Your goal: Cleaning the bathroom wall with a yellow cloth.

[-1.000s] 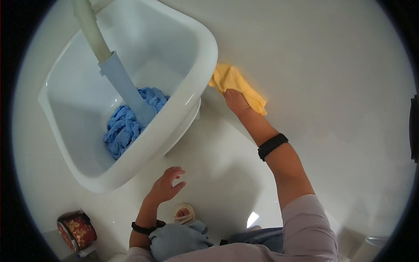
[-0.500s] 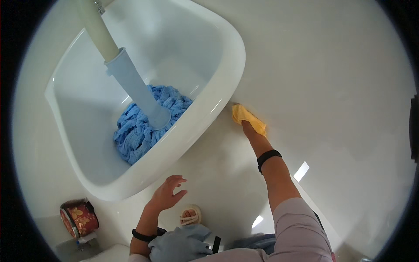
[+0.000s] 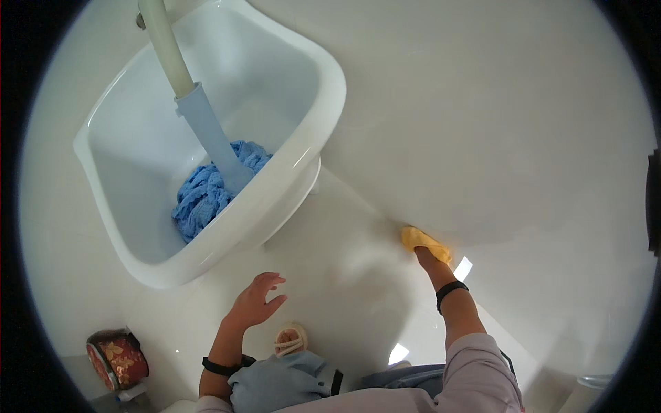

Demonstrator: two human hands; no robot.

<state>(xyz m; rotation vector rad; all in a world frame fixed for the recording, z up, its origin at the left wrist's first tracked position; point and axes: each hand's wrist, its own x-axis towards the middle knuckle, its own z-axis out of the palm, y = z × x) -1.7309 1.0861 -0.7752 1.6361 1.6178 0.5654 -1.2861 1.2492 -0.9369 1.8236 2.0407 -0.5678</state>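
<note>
A yellow cloth [image 3: 428, 244] lies against the pale wall surface to the right of the mop basin, with my right hand [image 3: 422, 253] on it. The cloth covers most of that hand's fingers. My left hand [image 3: 256, 300] hovers below the basin's front rim with nothing in it, thumb and fingers apart. Inside the white basin [image 3: 306, 124] stands a mop with a blue fabric head [image 3: 206, 196]. Its light blue socket [image 3: 210, 131] and pale handle [image 3: 165, 48] lean up toward the top left.
A red patterned packet or roll [image 3: 122, 359] sits at the lower left, by the wall. One of my sandalled feet [image 3: 290, 340] is on the floor below my left hand. Part of a pale container [image 3: 591, 392] shows at the lower right.
My right hand and the yellow cloth have moved down the wall toward me, slightly rightward. The left hand keeps its pose. The view has shifted, showing more of the basin's underside.
</note>
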